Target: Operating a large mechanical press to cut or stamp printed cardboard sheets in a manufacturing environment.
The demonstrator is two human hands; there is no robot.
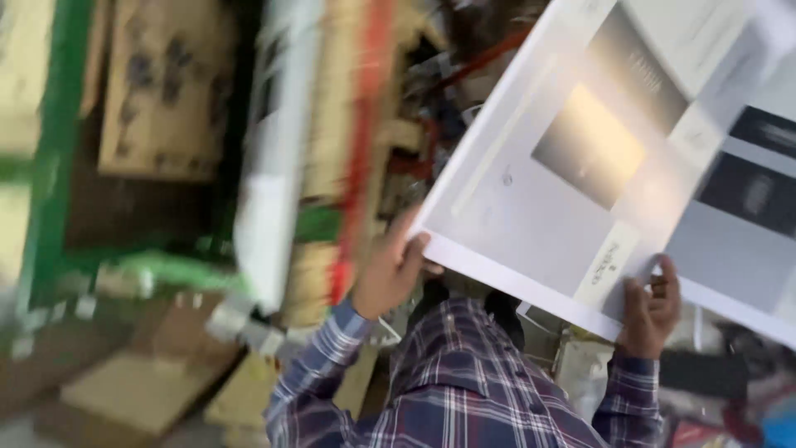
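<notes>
Held thing: one large flat white box (630,158), printed with dark and glowing panels, raised in the upper right of the view.
Left hand (390,270): fingers curled shut over the box's lower left corner, thumb under the edge.
Right hand (651,303): fingers closed over the lower edge, well apart from the left hand.
Key relation: the box lies above and beyond both hands; its long axis runs tilted from lower left to upper right. Both hands touch it, neither nearer.
Sleeves: two, plaid shirt (464,382).
Surroundings: blurred stacked cardboard cartons (166,83), green frame (50,158); count of cartons cannot be told.
</notes>
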